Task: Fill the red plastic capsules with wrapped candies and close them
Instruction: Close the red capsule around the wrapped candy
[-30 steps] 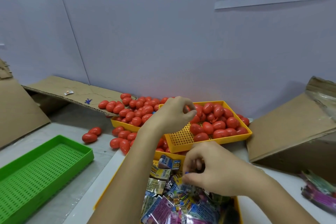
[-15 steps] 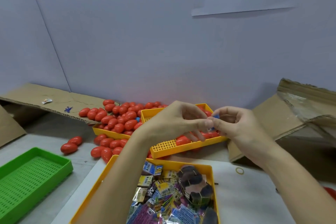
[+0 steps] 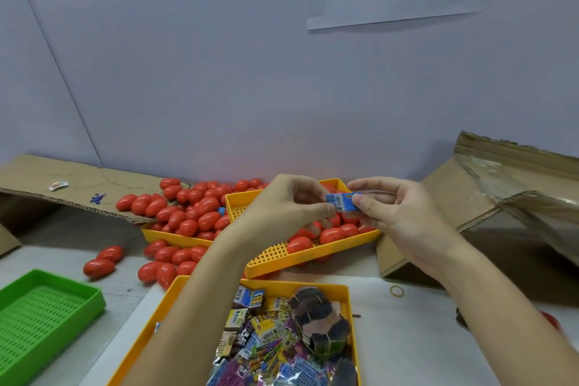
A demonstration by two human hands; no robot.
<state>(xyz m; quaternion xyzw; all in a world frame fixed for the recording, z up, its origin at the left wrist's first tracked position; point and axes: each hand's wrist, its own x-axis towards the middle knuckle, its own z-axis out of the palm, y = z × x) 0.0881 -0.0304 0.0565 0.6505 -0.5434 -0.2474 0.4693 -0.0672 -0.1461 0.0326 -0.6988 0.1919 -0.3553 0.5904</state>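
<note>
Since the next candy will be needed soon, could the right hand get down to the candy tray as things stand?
Probably yes, once freed: the right hand and left hand both pinch a blue wrapped candy, and nothing shows between it and the open candy tray below.

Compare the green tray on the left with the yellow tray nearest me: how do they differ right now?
The green tray shows only its bare perforated floor; the near yellow tray holds a heap of wrapped candies. The green tray sits at the left edge, away from both arms; the yellow tray lies under the forearms, partly hidden by the left one. Both are shallow, rectangular plastic trays with raised rims on the same table.
</note>
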